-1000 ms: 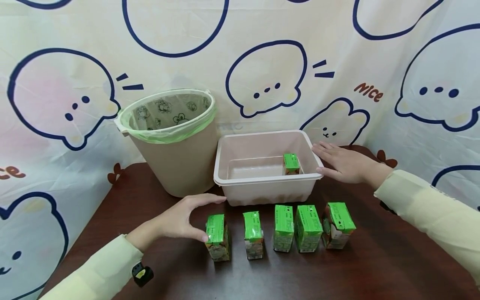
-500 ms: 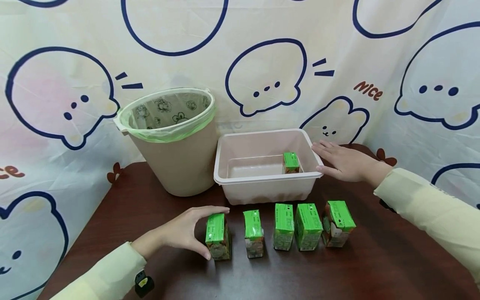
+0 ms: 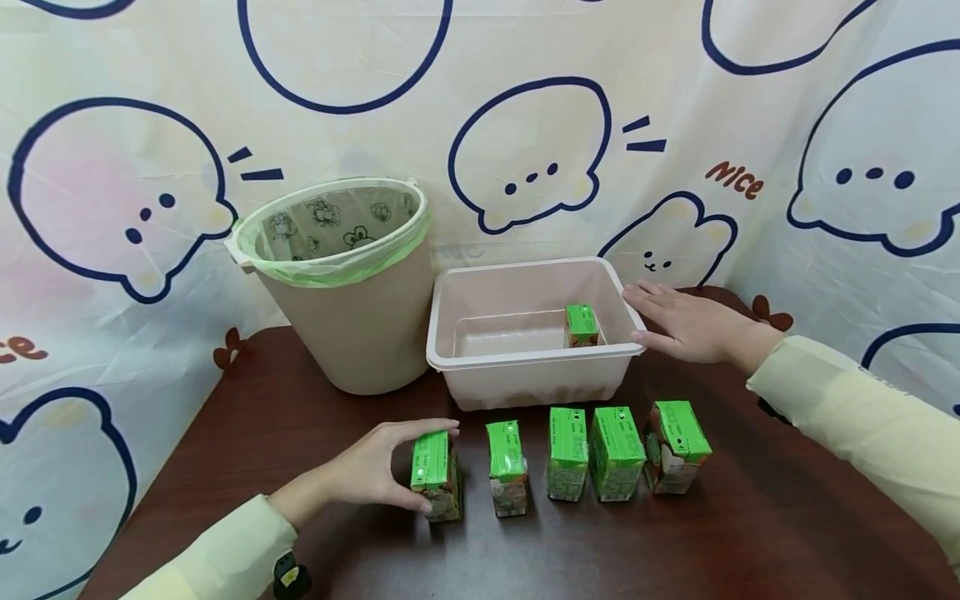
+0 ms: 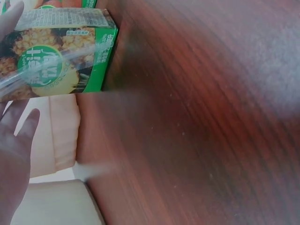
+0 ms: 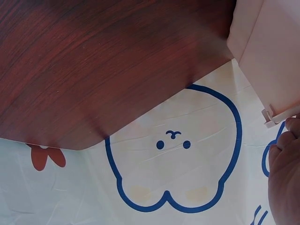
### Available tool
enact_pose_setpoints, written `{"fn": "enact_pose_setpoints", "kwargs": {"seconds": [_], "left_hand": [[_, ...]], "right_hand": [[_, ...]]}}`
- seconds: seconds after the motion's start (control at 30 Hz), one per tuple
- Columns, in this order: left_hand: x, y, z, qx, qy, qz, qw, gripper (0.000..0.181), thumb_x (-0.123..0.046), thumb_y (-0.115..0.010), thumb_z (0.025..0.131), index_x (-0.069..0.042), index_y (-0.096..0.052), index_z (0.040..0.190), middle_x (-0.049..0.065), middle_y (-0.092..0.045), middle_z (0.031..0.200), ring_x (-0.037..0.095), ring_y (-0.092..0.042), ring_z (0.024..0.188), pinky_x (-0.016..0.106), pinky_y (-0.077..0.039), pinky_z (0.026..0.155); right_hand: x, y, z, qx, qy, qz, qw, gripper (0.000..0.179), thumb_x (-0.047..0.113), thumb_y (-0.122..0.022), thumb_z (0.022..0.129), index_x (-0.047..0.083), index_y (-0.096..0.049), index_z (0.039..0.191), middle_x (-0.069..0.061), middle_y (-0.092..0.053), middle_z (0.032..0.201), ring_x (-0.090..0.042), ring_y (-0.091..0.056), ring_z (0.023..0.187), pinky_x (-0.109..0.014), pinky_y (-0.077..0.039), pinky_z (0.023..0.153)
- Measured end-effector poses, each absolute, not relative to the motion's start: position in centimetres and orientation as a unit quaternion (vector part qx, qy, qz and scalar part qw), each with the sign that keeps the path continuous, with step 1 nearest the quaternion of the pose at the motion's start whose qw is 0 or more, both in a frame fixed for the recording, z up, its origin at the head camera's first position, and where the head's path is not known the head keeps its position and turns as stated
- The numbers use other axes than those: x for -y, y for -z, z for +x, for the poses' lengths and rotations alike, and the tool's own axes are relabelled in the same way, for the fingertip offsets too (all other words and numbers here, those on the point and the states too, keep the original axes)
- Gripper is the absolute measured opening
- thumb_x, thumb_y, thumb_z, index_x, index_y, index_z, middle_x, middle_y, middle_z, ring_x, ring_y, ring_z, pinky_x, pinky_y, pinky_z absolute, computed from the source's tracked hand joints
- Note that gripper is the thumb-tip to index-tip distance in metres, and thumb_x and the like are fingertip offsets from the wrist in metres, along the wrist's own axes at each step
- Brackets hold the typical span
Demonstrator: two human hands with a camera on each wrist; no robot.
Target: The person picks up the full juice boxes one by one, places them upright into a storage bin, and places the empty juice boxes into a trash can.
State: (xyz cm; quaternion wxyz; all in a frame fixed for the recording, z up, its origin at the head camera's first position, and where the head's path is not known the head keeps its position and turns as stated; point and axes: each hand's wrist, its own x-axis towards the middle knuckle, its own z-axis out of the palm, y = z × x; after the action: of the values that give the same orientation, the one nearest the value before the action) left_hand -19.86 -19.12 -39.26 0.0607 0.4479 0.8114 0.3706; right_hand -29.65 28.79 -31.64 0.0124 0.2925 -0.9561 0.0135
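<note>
My left hand [image 3: 367, 468] spans the leftmost juice box [image 3: 431, 461], thumb against its near side and fingers round its far side. The carton has a green top, and in the left wrist view its pineapple-printed side [image 4: 51, 61] shows. My right hand [image 3: 686, 325] lies with straight fingers on the right rim of a pale pink plastic basin [image 3: 525, 379]. Inside that basin, toward its right end, stands another juice box [image 3: 581, 325]. In the right wrist view the right hand [image 5: 286, 173] shows at the basin's edge.
Right of the held carton, more juice boxes stand in a row: one [image 3: 507, 467] alone, then one [image 3: 567, 454], one [image 3: 617, 454] and one [image 3: 677, 447] close together. A beige trash can [image 3: 360, 333] with a green liner stands left of the basin. A patterned cloth hangs behind the table [image 3: 360, 558].
My left hand has moved slightly right, and its thumb and fingers have closed round the leftmost juice box. The right hand stays on the basin's rim.
</note>
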Motion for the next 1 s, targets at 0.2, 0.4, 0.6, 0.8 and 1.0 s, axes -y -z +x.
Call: {"fn": "enact_pose_setpoints", "kwargs": {"seconds": [0.2,0.4,0.6,0.8,1.0], "left_hand": [[19.0,39.3,-19.7,-0.812,-0.380,0.439,0.057,0.082,-0.031,-0.086,0.074,-0.024,-0.045,0.145,-0.007,-0.057,0.134,0.017,-0.049,0.128,0.041,-0.041,0.103],[18.8,39.3,-19.4,-0.806,-0.396,0.438,0.044,0.077,-0.022,-0.086,0.073,-0.020,-0.049,0.142,-0.006,-0.061,0.128,0.018,-0.054,0.122,0.038,-0.043,0.100],[18.7,39.3,-19.4,-0.808,-0.402,0.430,0.039,0.077,-0.018,-0.087,0.071,-0.022,-0.052,0.139,-0.008,-0.062,0.125,0.015,-0.056,0.118,0.037,-0.045,0.098],[18.6,38.6,-19.5,-0.806,-0.403,0.432,0.034,0.078,-0.019,-0.088,0.070,-0.022,-0.052,0.139,-0.008,-0.063,0.124,0.015,-0.058,0.116,0.036,-0.045,0.099],[18.5,37.5,-19.8,-0.802,-0.402,0.442,0.012,0.077,-0.021,-0.088,0.071,-0.018,-0.052,0.139,-0.005,-0.063,0.123,0.016,-0.059,0.114,0.033,-0.045,0.098]], "right_hand": [[-28.7,31.6,-29.7,0.956,-0.011,0.292,0.016,0.077,0.056,-0.042,0.098,0.008,-0.021,0.155,-0.015,-0.019,0.159,-0.037,-0.017,0.144,-0.059,-0.022,0.110],[-28.7,31.5,-29.5,0.955,-0.017,0.295,0.015,0.077,0.055,-0.042,0.098,0.007,-0.021,0.155,-0.016,-0.020,0.159,-0.038,-0.017,0.144,-0.059,-0.022,0.110],[-28.7,31.4,-29.3,0.955,-0.017,0.296,0.013,0.076,0.054,-0.041,0.099,0.008,-0.021,0.155,-0.016,-0.020,0.159,-0.038,-0.017,0.144,-0.059,-0.023,0.110],[-28.8,31.4,-29.4,0.955,-0.017,0.297,0.014,0.074,0.051,-0.043,0.099,0.008,-0.021,0.155,-0.016,-0.020,0.159,-0.038,-0.017,0.144,-0.059,-0.023,0.110],[-28.8,31.4,-29.4,0.955,-0.016,0.296,0.013,0.073,0.048,-0.046,0.099,0.007,-0.021,0.155,-0.017,-0.020,0.158,-0.038,-0.018,0.144,-0.059,-0.023,0.110]]}}
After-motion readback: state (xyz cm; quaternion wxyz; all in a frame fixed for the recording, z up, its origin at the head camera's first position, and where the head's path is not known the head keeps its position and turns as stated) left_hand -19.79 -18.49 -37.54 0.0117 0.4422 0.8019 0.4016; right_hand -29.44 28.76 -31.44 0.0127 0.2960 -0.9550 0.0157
